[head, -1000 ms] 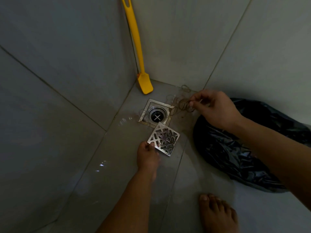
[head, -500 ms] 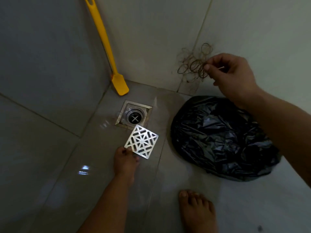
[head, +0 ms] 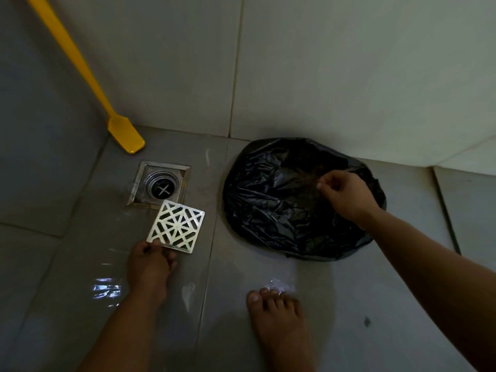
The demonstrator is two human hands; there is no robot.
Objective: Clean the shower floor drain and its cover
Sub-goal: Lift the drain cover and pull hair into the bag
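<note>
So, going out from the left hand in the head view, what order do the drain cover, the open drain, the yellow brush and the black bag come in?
From the left hand:
1. Drain cover: pinched in that hand, just above it.
2. Open drain: just beyond the cover.
3. Yellow brush and black bag: too close to call; the brush head sits up in the corner, the bag off to the right.

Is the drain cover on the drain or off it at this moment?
Off. The left hand holds the drain cover by one corner beside the drain, whose round opening and cross-shaped strainer lie exposed.
</note>
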